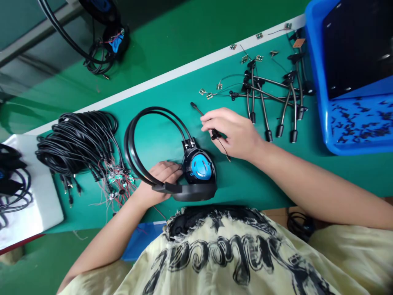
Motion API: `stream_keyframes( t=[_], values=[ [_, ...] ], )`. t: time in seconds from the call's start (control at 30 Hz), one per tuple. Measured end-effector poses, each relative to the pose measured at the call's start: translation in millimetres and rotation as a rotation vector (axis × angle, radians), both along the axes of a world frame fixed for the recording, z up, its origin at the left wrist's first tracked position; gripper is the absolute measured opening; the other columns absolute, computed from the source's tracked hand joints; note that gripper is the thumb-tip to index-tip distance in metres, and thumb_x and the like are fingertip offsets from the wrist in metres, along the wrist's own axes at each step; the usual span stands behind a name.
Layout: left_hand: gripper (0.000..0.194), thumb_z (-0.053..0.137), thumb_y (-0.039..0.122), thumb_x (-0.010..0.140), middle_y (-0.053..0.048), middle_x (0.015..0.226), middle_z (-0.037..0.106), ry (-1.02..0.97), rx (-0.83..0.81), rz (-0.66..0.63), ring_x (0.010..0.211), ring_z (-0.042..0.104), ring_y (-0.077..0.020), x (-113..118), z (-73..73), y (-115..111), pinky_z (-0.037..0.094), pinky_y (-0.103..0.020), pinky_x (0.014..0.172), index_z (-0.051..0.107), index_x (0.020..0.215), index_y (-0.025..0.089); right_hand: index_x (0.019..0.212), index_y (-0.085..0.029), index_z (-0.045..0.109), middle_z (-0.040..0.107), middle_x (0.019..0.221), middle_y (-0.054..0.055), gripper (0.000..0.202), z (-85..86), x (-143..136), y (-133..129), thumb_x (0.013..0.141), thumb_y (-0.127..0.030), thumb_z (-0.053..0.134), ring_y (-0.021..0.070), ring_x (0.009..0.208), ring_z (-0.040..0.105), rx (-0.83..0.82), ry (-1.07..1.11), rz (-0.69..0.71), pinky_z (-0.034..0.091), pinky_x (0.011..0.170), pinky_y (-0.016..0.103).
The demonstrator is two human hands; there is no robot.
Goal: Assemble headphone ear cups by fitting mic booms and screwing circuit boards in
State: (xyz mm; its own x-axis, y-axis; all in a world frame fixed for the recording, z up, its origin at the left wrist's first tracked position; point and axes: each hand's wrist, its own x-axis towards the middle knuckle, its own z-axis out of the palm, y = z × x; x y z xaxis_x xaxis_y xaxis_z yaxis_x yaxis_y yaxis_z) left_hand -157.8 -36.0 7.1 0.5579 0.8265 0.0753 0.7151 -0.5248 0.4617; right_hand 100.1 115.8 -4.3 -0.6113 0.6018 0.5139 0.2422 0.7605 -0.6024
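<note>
A black headset (201,164) with a double-wire headband and a blue inner ear-cup plate rests on the green bench in front of me. My left hand (162,174) reaches through under the headband, its fingers against the ear cup; the cup hides the fingertips. Above and right of the headset, my right hand (231,131) pinches a thin black microphone boom (199,110). Its foam-like tip points up and left, and a short wire hangs below my fingers. More microphone booms (263,108) with small circuit boards on wires lie to the right.
Coiled black cables (76,141) with bared red wires lie left of the headset. A blue tray (322,123) holding many small black parts and a dark panel stands at the right. At the far left is a white tray (46,184) with cabled headset pieces.
</note>
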Motion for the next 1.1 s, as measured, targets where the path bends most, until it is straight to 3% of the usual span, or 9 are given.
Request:
stream_keyframes(
  t=[0.13, 0.3, 0.5, 0.57, 0.67, 0.73, 0.83, 0.93, 1.1],
  values=[
    [0.037, 0.050, 0.034, 0.090, -0.015, 0.113, 0.067, -0.003, -0.022, -0.006, 0.109, 0.062, -0.0252, 12.9, -1.2, 3.9, 0.050, -0.044, 0.099, 0.057, 0.120, 0.014, 0.098, -0.019, 0.059, 0.061, 0.115, 0.009, 0.018, 2.8, -6.2, -11.5, 0.085, -0.013, 0.048, 0.0162, 0.110, 0.058, -0.103, -0.021, -0.027, 0.049, 0.094, 0.031],
    [0.021, 0.053, 0.019, 0.090, -0.009, 0.105, 0.070, 0.109, 0.135, -0.129, 0.103, 0.063, -0.0211, 22.9, -0.5, 8.1, 0.047, -0.042, 0.099, 0.063, 0.108, 0.017, 0.101, -0.017, 0.058, 0.056, 0.120, 0.012, 0.020, 14.6, -4.2, -27.9, 0.088, -0.033, 0.057, 0.0205, 0.109, 0.059, -0.242, -0.153, 0.050, 0.051, 0.089, 0.033],
    [0.013, 0.057, 0.027, 0.090, -0.004, 0.079, 0.066, 0.180, -0.022, 0.111, 0.076, 0.061, -0.0174, 8.1, 5.5, -3.1, 0.048, -0.033, 0.074, 0.065, 0.093, 0.017, 0.104, -0.018, 0.058, 0.058, 0.121, 0.011, 0.019, 12.5, 21.3, -32.5, 0.090, -0.030, 0.055, 0.0209, 0.103, 0.061, -0.221, -0.233, 0.040, 0.052, 0.080, 0.031],
    [0.014, 0.057, 0.030, 0.091, -0.003, 0.076, 0.064, 0.124, -0.083, 0.144, 0.073, 0.061, -0.0157, 4.3, 5.5, -3.9, 0.047, -0.030, 0.072, 0.064, 0.090, 0.018, 0.115, -0.019, 0.056, 0.055, 0.126, 0.012, 0.026, 5.1, 25.5, -34.0, 0.090, -0.027, 0.053, 0.0210, 0.100, 0.062, -0.175, -0.290, 0.042, 0.052, 0.073, 0.030],
    [0.029, 0.056, 0.039, 0.091, -0.008, 0.090, 0.067, 0.134, 0.012, 0.142, 0.082, 0.062, -0.0194, 11.6, 6.6, -0.4, 0.047, -0.031, 0.072, 0.063, 0.103, 0.014, 0.140, -0.025, 0.039, 0.045, 0.137, 0.014, 0.053, -4.2, 24.7, -37.3, 0.089, -0.018, 0.048, 0.0236, 0.102, 0.062, -0.051, -0.445, 0.147, 0.051, 0.066, 0.029],
    [0.037, 0.050, 0.042, 0.094, -0.011, 0.100, 0.067, 0.224, 0.086, 0.092, 0.087, 0.062, -0.0226, 24.2, 9.7, 3.4, 0.047, -0.034, 0.072, 0.060, 0.114, 0.012, 0.149, -0.029, 0.025, 0.042, 0.140, 0.015, 0.070, -5.5, 22.9, -39.1, 0.085, -0.010, 0.045, 0.0268, 0.110, 0.058, 0.045, -0.540, 0.200, 0.051, 0.069, 0.030],
    [0.033, 0.043, 0.036, 0.098, -0.009, 0.096, 0.067, 0.305, 0.033, -0.039, 0.084, 0.061, -0.0213, 43.0, 16.6, 10.0, 0.046, -0.034, 0.074, 0.060, 0.113, 0.013, 0.151, -0.033, 0.016, 0.050, 0.131, 0.014, 0.076, 1.9, 24.9, -39.5, 0.085, -0.005, 0.041, 0.0260, 0.108, 0.059, 0.208, -0.620, 0.203, 0.049, 0.069, 0.029],
    [0.028, 0.048, 0.038, 0.096, -0.006, 0.089, 0.066, 0.345, -0.009, -0.081, 0.080, 0.061, -0.0206, 51.7, 21.0, 17.5, 0.046, -0.034, 0.073, 0.062, 0.102, 0.014, 0.148, -0.034, 0.023, 0.059, 0.115, 0.010, 0.070, 16.2, 34.0, -36.9, 0.087, -0.002, 0.038, 0.0222, 0.095, 0.062, 0.397, -0.649, 0.237, 0.046, 0.063, 0.027],
    [0.019, 0.047, 0.023, 0.096, -0.004, 0.081, 0.065, 0.356, 0.179, -0.146, 0.071, 0.061, -0.0186, 54.3, 23.8, 29.9, 0.045, -0.032, 0.066, 0.063, 0.097, 0.015, 0.118, -0.015, 0.056, 0.063, 0.110, 0.012, 0.034, 27.6, 50.9, -32.2, 0.089, -0.005, 0.042, 0.0222, 0.095, 0.060, 0.547, -0.648, 0.249, 0.051, 0.078, 0.032]
  ],
)
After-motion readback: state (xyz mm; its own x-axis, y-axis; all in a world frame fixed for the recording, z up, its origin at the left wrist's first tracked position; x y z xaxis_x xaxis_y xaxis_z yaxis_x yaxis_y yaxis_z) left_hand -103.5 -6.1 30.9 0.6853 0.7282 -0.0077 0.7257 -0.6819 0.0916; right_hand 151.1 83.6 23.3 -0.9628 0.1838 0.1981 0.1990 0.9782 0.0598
